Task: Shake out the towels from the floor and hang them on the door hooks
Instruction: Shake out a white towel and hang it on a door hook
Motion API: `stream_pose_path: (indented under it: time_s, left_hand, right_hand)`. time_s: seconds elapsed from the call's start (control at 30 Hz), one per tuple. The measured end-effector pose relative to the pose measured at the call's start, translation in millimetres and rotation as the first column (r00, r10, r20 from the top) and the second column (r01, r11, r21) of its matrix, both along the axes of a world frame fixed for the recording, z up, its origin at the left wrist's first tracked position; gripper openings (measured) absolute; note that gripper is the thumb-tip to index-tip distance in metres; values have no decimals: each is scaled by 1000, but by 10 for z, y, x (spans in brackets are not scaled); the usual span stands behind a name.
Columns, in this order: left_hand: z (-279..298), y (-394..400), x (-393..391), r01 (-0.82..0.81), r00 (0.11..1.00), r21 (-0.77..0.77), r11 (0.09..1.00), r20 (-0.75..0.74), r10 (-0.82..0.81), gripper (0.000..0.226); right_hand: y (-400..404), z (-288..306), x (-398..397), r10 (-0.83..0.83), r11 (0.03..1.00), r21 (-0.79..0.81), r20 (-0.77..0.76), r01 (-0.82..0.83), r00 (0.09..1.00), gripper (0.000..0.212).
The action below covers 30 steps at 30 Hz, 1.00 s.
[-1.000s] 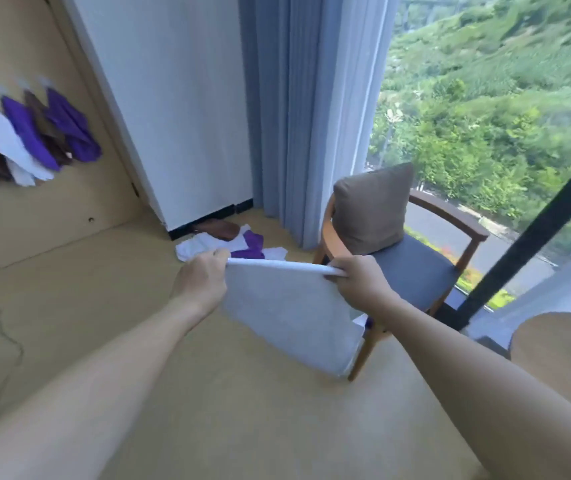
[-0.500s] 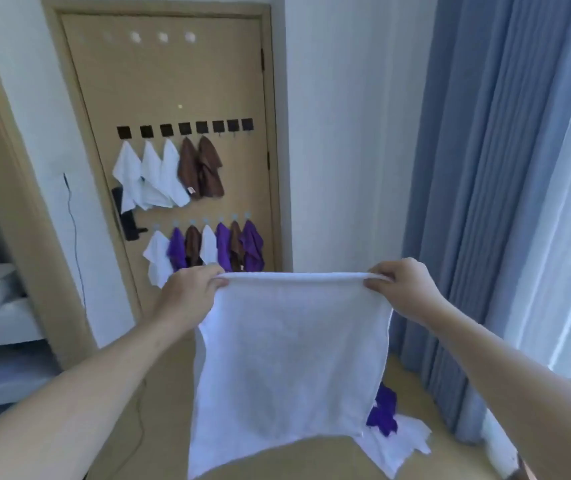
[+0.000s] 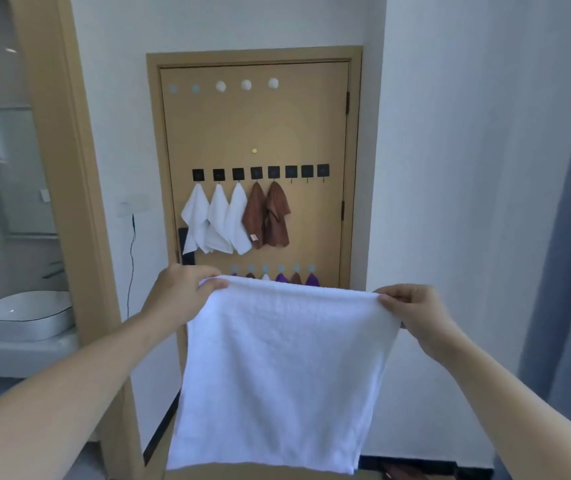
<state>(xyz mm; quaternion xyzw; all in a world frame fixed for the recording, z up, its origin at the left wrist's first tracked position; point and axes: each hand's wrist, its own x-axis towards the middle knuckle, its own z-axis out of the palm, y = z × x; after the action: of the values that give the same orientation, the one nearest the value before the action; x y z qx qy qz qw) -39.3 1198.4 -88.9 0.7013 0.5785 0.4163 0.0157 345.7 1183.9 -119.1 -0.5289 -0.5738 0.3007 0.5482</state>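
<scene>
Beyond the hands stands the tan door (image 3: 256, 133), framed by white walls on both sides; a grey-blue curtain (image 3: 568, 237) hangs past the right hand, and a doorway beyond the left hand opens onto a white basin (image 3: 21, 315). Open air lies between the hands and the door. The white towel (image 3: 277, 375) is soft, nubbly terry, roughly square, hanging flat with its lower edge free. The left hand (image 3: 178, 296) pinches its upper left corner and the right hand (image 3: 415, 311) pinches the upper right corner, the two held well apart so the top hem runs taut between them. Above the hands, a row of black square hooks (image 3: 260, 172) carries three white towels (image 3: 215, 221) and two brown towels (image 3: 266, 216); the three hooks on the right are bare. Just above the hem, tips of purple, brown and white cloths show on a lower row of hooks.
</scene>
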Motion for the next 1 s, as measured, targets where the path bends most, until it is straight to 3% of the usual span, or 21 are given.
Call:
stream_pose_path:
  time_s: [0.1,0.3,0.43,0.5,0.6,0.73,0.9,1.0]
  left_hand:
    - [-47,592,-159,-33,999,16,999,-31,34,16]
    - [-68,1937,-416,-107,987,31,994,-117,110,23]
    - [12,2862,-526,28,999,26,999,-38,-27,25]
    - [70,3289,-563,90,995,6,996,36,-91,31]
    - [124,3877,-643,139,979,-25,990,152,-134,26]
    - [126,4497,-656,205,969,5,979,138,-203,28]
    - [164,5275,-496,202,977,27,979,62,-203,39]
    - [200,5779,-301,185,982,54,981,-43,-183,27]
  right_hand:
    - [604,-7,-237,-26,1000,15,-62,27,998,16]
    - [1827,111,-789,-113,993,-18,-339,114,934,24]
    - [2639,325,-1063,-156,988,-74,-398,138,904,29]
    - [2947,424,-1152,-104,994,-55,-339,91,935,29]
    - [3245,584,-1250,7,1000,-22,-92,-9,996,49]
    - [3688,719,-1353,132,991,-14,202,-132,971,30]
    - [4639,686,-1263,8,997,68,174,-20,985,31]
    - [5283,668,-1156,-110,993,85,366,85,924,33]
